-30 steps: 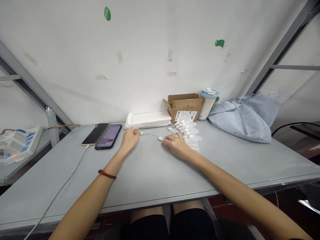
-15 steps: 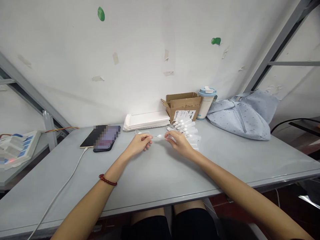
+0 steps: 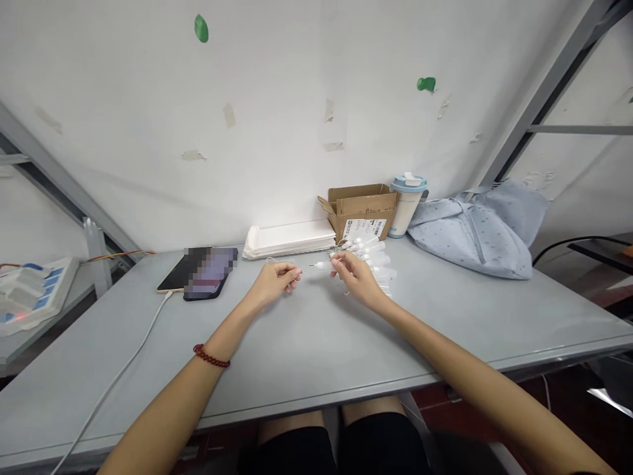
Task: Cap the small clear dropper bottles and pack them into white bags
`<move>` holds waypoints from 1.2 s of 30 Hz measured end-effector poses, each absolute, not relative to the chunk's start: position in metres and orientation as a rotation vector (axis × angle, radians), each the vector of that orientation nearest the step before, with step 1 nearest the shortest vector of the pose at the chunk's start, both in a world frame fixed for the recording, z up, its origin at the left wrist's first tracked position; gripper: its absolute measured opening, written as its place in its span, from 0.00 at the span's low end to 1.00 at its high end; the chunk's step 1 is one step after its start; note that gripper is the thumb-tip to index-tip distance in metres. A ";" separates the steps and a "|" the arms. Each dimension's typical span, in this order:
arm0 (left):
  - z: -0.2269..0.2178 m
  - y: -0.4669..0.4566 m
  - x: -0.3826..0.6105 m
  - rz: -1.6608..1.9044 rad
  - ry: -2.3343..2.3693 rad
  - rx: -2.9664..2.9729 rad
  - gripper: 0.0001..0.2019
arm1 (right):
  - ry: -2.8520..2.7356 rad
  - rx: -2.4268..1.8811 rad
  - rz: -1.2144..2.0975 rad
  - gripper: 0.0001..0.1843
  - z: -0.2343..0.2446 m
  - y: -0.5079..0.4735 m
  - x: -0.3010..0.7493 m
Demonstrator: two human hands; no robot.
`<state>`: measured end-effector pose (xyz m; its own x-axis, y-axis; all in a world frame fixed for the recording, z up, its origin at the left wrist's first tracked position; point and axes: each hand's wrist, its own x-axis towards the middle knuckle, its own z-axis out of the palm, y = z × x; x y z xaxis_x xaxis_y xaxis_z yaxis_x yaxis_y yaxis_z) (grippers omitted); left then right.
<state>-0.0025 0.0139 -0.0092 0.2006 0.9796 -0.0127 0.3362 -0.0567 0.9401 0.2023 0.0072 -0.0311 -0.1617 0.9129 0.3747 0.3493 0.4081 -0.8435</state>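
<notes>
My left hand (image 3: 275, 280) hovers just above the grey table (image 3: 306, 343), fingers curled and pinching a small clear piece at its tips. My right hand (image 3: 353, 276) is raised a little to its right, fingers pinched on a small white piece with a thin tip (image 3: 322, 265) that points left toward the other hand. The two hands are a short gap apart. Behind the right hand lies a fan of several small white and clear tubes (image 3: 374, 256).
A stack of white trays (image 3: 289, 238), an open cardboard box (image 3: 362, 210) and a lidded cup (image 3: 406, 204) line the wall. A blue cloth bag (image 3: 475, 232) lies right. A phone (image 3: 202, 271) with a white cable (image 3: 119, 376) lies left, beyond it a power strip (image 3: 30, 297).
Both hands have lifted off the table with small parts and come together in front of me. In the last half second the right hand pulled its piece slightly right, away from the left.
</notes>
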 end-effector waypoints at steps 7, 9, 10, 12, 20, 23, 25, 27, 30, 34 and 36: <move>-0.008 0.011 0.000 0.859 1.223 1.625 0.15 | -1.668 -1.072 0.878 0.15 -0.034 0.010 0.202; -0.007 0.011 0.000 0.873 1.207 1.648 0.15 | -1.663 -1.075 0.896 0.15 -0.033 0.010 0.201; -0.007 0.011 0.000 0.875 1.203 1.657 0.15 | -1.658 -1.076 0.907 0.15 -0.033 0.010 0.201; -0.007 0.010 0.000 0.872 1.198 1.671 0.15 | -1.649 -1.070 0.929 0.16 -0.033 0.010 0.201; -0.007 0.010 0.001 0.875 1.185 1.714 0.14 | -1.655 -1.055 0.934 0.15 -0.033 0.011 0.201; -0.007 0.010 0.001 0.884 1.172 1.720 0.14 | -1.649 -1.059 0.938 0.15 -0.032 0.011 0.201; -0.007 0.010 0.001 0.892 1.162 1.722 0.14 | -1.645 -1.062 0.948 0.15 -0.032 0.010 0.201; -0.008 0.010 0.001 0.897 1.157 1.730 0.14 | -1.648 -1.075 0.946 0.15 -0.031 0.010 0.201; -0.009 0.009 0.001 0.901 1.165 1.747 0.14 | -1.667 -1.108 0.908 0.14 -0.031 0.009 0.202; -0.008 0.007 0.002 0.874 1.186 1.803 0.13 | -1.699 -1.128 0.864 0.14 -0.031 0.009 0.202; -0.009 0.006 0.003 0.860 1.186 1.842 0.12 | -1.718 -1.131 0.843 0.14 -0.031 0.008 0.202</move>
<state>0.0031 0.0057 -0.0089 0.3395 0.9315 0.1305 0.4133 -0.2723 0.8689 0.2021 0.0084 -0.0313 -0.1912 0.9333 0.3039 0.3307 0.3527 -0.8753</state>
